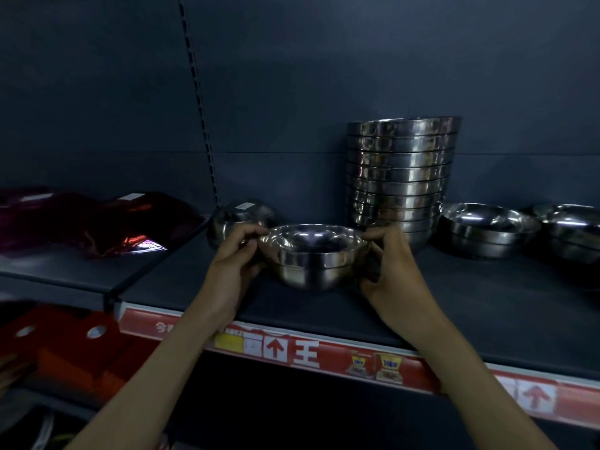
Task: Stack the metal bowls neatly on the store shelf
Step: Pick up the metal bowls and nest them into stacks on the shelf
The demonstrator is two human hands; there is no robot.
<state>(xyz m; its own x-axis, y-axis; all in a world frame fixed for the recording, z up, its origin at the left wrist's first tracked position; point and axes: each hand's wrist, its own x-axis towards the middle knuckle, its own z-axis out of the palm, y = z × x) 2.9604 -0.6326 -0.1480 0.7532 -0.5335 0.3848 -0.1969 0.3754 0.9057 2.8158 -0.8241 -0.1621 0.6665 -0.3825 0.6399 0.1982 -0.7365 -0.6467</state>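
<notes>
"王" point(305, 354) on red shelf strip point(422, 371)

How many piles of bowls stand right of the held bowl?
3: a tall pile behind the right hand, a low pile beside it, a cut-off pile at the picture's edge; more may be hidden.
</notes>
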